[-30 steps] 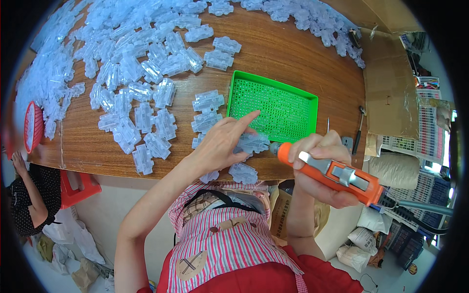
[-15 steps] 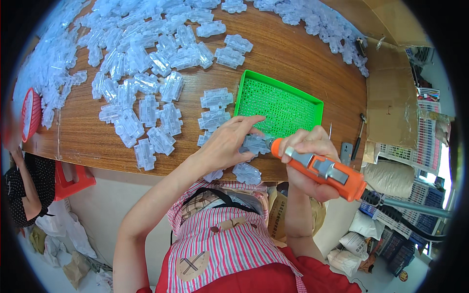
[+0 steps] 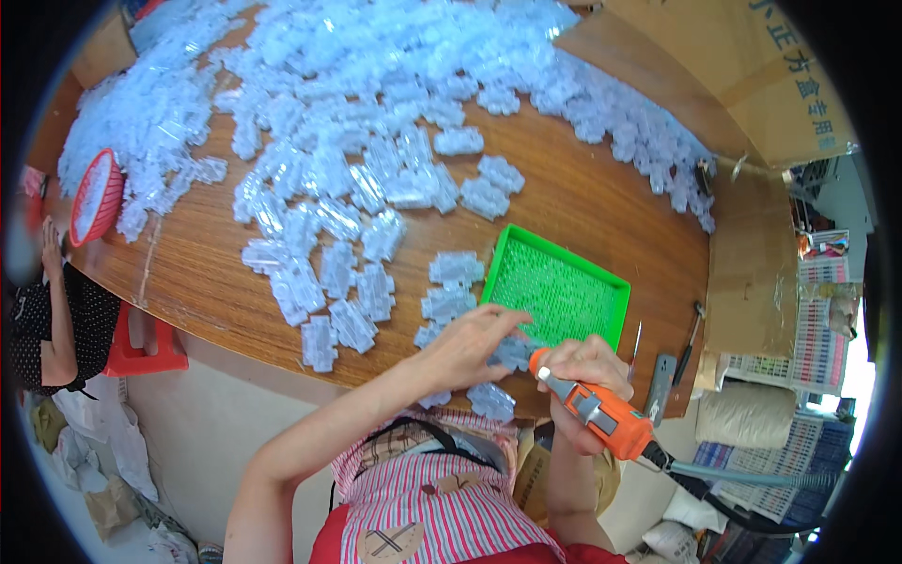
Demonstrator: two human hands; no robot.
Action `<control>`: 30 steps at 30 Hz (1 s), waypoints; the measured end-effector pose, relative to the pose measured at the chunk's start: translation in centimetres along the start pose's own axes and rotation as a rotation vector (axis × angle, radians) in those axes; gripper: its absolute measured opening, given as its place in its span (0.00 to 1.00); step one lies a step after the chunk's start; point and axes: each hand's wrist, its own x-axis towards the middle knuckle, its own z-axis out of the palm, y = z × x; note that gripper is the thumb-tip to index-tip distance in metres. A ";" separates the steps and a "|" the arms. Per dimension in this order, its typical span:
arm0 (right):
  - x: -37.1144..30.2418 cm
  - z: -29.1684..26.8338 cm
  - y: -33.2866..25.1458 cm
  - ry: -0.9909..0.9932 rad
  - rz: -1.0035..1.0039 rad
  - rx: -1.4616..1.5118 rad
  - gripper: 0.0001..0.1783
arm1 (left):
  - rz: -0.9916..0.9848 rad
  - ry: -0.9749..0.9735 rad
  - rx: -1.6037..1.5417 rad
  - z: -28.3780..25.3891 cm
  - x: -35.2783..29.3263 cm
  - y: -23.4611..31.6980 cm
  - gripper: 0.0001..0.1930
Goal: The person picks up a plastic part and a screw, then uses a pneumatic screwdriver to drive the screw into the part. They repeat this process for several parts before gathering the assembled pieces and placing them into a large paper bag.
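Grips an orange power screwdriver (image 3: 615,423) in the right hand (image 3: 584,368), closed tightly around its barrel, and angles its nose down to the left. Steadies a clear plastic piece (image 3: 512,353) with the left hand (image 3: 470,348), pinched between thumb and fingers on the wooden table (image 3: 573,197), just beside the near side of a green tray (image 3: 564,256). Stretches the left index finger out, apart from the thumb, toward the tray's near edge. Aims the screwdriver at that same piece (cannot tell whether touching it, with the tip too small and partly hidden). Has a short column of similar clear pieces (image 3: 449,303) just left of the tray, and another loose piece (image 3: 491,401) by the table's near edge. Faces a broad heap of clear plastic pieces (image 3: 376,56) across the far side, with a red basket (image 3: 98,199) at far left and a hammer (image 3: 691,340) at right.
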 end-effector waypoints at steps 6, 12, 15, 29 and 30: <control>2.1 -1.9 -1.2 0.187 0.029 0.311 0.47 | 0.112 -0.011 0.117 0.4 -0.6 0.5 0.33; 2.4 -5.0 -1.4 0.254 -0.042 0.250 0.48 | -0.165 0.415 0.144 -4.1 -0.1 2.4 0.27; 1.8 -5.1 -0.9 0.298 -0.016 0.190 0.48 | -0.241 0.302 0.381 -5.8 -0.2 0.6 0.28; 0.4 -5.8 0.4 0.359 0.067 0.083 0.45 | 0.194 -0.286 1.203 -17.7 1.5 -4.2 0.15; 0.2 -6.0 0.7 0.383 0.100 0.088 0.44 | 0.252 -0.346 1.229 -17.7 2.1 -4.1 0.13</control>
